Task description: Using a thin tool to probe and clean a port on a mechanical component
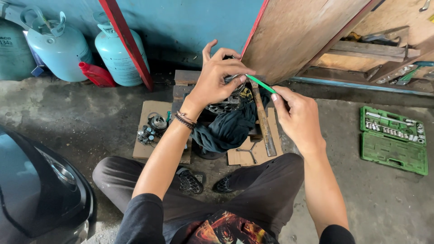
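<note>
My left hand (218, 74) grips a round metal machine part (228, 101) that rests on a dark teal cloth (228, 129). My right hand (296, 115) holds a thin green tool (261, 83) whose tip points into the part just under my left fingers. A wooden-handled hammer (263, 122) leans beside the cloth. A small Y-shaped metal wrench (247, 149) lies on cardboard (149, 149) below it. I sit on the concrete floor with my feet drawn in.
Small metal parts (151, 129) lie on the cardboard at left. An open green socket set case (393, 140) sits on the floor at right. Two pale blue gas cylinders (58, 49), a red bottle (96, 74), a wooden board (298, 36) and a dark car bumper (40, 190) surround me.
</note>
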